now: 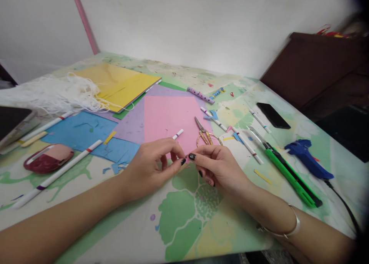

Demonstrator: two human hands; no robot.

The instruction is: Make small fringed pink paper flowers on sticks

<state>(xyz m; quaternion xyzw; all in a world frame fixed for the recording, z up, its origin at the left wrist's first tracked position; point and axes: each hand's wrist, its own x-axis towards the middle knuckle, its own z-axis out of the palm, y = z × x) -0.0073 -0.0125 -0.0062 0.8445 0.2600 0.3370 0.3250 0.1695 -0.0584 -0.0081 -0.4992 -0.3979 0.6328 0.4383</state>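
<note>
My left hand (pixel 151 166) and my right hand (pixel 220 166) meet over the table's middle, each closed in a pinch. Between the fingertips is a tiny pinkish piece, too small to name. Just beyond the fingers lies a pink sheet (pixel 167 116) on top of a lilac sheet (pixel 129 123). Gold-handled scissors (pixel 204 129) rest at its right side, their handles partly behind my right hand. A white marker with a purple band (pixel 178 134) shows behind my left fingers; whether they touch it I cannot tell.
To the right are a green utility knife (pixel 288 175), a blue glue gun (pixel 309 158) with its cord and a black phone (pixel 273 115). At left lie blue sheets (pixel 83 129), a dark red case (pixel 48 158), white string (pixel 57 92) and a yellow pad (pixel 121 83). Several white markers and paper scraps are scattered about.
</note>
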